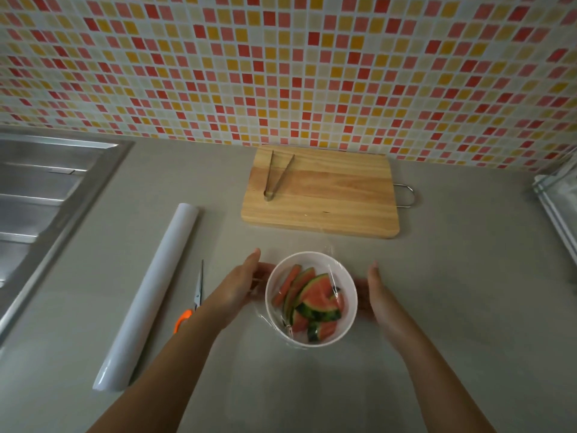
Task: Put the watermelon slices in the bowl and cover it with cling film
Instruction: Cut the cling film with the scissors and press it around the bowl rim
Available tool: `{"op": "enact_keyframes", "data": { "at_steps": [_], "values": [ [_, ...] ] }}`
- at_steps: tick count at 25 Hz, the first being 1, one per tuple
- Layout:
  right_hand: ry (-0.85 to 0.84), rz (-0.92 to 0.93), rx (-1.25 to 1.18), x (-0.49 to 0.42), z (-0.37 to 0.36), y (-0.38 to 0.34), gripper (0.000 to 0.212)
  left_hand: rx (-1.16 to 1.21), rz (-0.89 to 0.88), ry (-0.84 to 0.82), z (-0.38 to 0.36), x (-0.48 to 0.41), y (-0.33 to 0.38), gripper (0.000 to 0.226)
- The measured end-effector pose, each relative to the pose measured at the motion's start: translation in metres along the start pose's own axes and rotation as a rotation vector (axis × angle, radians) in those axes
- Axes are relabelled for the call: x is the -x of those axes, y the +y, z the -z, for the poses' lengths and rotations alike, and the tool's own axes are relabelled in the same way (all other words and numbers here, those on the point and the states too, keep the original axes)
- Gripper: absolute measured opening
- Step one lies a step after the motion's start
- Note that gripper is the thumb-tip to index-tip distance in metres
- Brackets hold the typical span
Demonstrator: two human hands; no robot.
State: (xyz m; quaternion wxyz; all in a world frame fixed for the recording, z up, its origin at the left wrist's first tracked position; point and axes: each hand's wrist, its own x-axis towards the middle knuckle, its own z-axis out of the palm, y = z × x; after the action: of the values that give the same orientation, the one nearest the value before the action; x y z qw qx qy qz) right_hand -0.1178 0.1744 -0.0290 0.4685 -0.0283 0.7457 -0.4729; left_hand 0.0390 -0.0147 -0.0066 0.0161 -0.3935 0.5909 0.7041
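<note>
A mosaic wall (281,57) of red, orange, yellow and white tiles fills the upper half of the view. Below it runs a plain grey counter (468,292). At the left edge a stainless steel sink (46,195) with a ribbed drainer is set into the counter. At the far right edge stands a clear, glassy object, too cropped to name.

A wooden cutting board (324,195) with a metal loop handle on its right end lies at the back of the counter, close to the wall. A pair of metal tongs (276,176) rests on its left part, arms spread toward the wall.

A long white roll of cling film (150,295) lies diagonally on the counter, left of centre. Just beside its right side lie scissors (193,301) with orange handles, blades pointing away from the person.

A white bowl (346,320) stands on the counter in front of the board. The watermelon slices (315,304) are inside it, red flesh and green rind showing. A sheet of cling film (331,260) is stretched over the bowl's top and glints at the rim.

The left hand (240,285) is open, fingers straight, pressed flat against the bowl's left side. The right hand (379,295) is open likewise against the right side.
</note>
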Motion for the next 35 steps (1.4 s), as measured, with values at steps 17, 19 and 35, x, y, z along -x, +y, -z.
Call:
{"op": "enact_keyframes", "data": {
  "at_steps": [17,19,35],
  "values": [
    [-0.074,0.120,0.152,-0.050,-0.014,-0.073,0.031,-0.463,-0.253,0.352,-0.016,-0.005,-0.008,0.045],
    [-0.073,0.173,0.204,-0.049,-0.013,-0.075,0.034,-0.358,-0.231,0.348,-0.015,-0.005,-0.010,0.042],
    [-0.097,0.138,0.269,-0.035,-0.017,-0.064,0.045,-0.573,-0.304,0.418,-0.015,0.006,-0.001,0.054]
  ]
}}
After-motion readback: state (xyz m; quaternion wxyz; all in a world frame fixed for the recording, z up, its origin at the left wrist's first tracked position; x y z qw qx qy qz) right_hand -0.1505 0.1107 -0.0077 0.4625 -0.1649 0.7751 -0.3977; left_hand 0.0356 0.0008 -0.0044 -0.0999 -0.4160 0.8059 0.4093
